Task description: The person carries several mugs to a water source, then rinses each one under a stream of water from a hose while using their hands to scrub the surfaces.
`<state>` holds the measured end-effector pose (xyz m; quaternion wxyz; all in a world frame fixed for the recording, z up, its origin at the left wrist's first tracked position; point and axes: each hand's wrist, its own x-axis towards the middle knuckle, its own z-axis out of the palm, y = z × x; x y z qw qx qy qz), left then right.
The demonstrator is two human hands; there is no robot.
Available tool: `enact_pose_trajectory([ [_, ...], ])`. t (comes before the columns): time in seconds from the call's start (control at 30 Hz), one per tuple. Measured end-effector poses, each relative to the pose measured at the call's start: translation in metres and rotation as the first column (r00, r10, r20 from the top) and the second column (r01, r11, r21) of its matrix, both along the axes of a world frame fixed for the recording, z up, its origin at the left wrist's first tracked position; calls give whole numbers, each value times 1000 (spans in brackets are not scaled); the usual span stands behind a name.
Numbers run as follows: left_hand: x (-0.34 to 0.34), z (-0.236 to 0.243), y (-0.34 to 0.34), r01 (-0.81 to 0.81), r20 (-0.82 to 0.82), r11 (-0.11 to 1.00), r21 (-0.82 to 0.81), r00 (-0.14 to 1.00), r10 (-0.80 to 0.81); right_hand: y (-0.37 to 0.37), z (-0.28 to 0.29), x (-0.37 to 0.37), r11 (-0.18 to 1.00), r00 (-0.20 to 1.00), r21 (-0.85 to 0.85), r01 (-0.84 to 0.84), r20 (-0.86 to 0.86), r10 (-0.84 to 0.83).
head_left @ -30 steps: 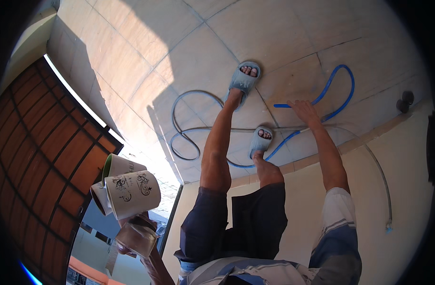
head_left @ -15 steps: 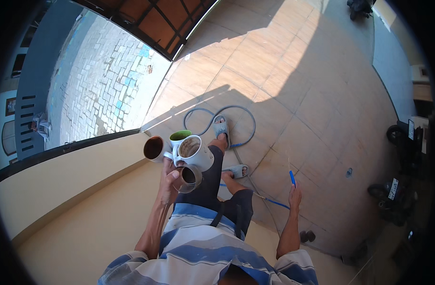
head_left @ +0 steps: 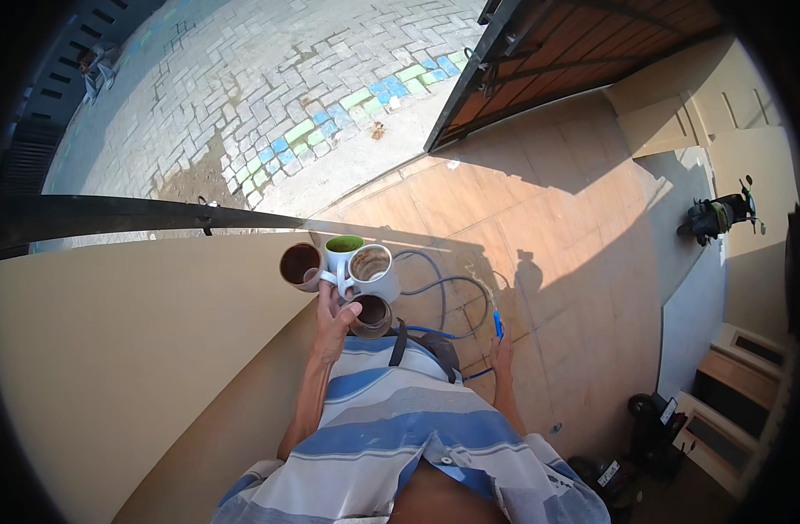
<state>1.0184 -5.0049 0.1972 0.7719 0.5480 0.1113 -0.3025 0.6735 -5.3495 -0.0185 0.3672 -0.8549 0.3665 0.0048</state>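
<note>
the white mug (head_left: 375,272) hangs in the left hand (head_left: 333,325), in front of the body and above the floor, its mouth turned up to show a brown-stained inside. just beside it are the green-lined mug (head_left: 343,250) and the brown-lined mug (head_left: 300,266), bunched close, with their handles toward the fingers. the glass (head_left: 371,315), dark inside, sits nearest the body, the thumb at its rim. the left grip is closed on all four; exactly how the fingers thread the handles is partly hidden.

well apart, the right hand (head_left: 501,352) is low at the person's right side, its grip wrapped around the blue end of the hose (head_left: 497,324), which points away from the body. the rest of the hose, grey and blue, loops on the floor (head_left: 561,196) between the hands.

the striped shirt (head_left: 408,424) fills the lower middle. a beige wall (head_left: 147,336) stands to the left. farther off are the brown gate (head_left: 592,57), grey paving (head_left: 273,92) with blue and green blocks, and a motorbike (head_left: 718,217) at the right.
</note>
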Motion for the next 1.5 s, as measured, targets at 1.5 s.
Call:
enact_pose_trajectory([
  [1.5,1329,-171,-250,-297,208,952,-71,929,305,-356,-152,1495,155,445,838,523,-114,-888],
])
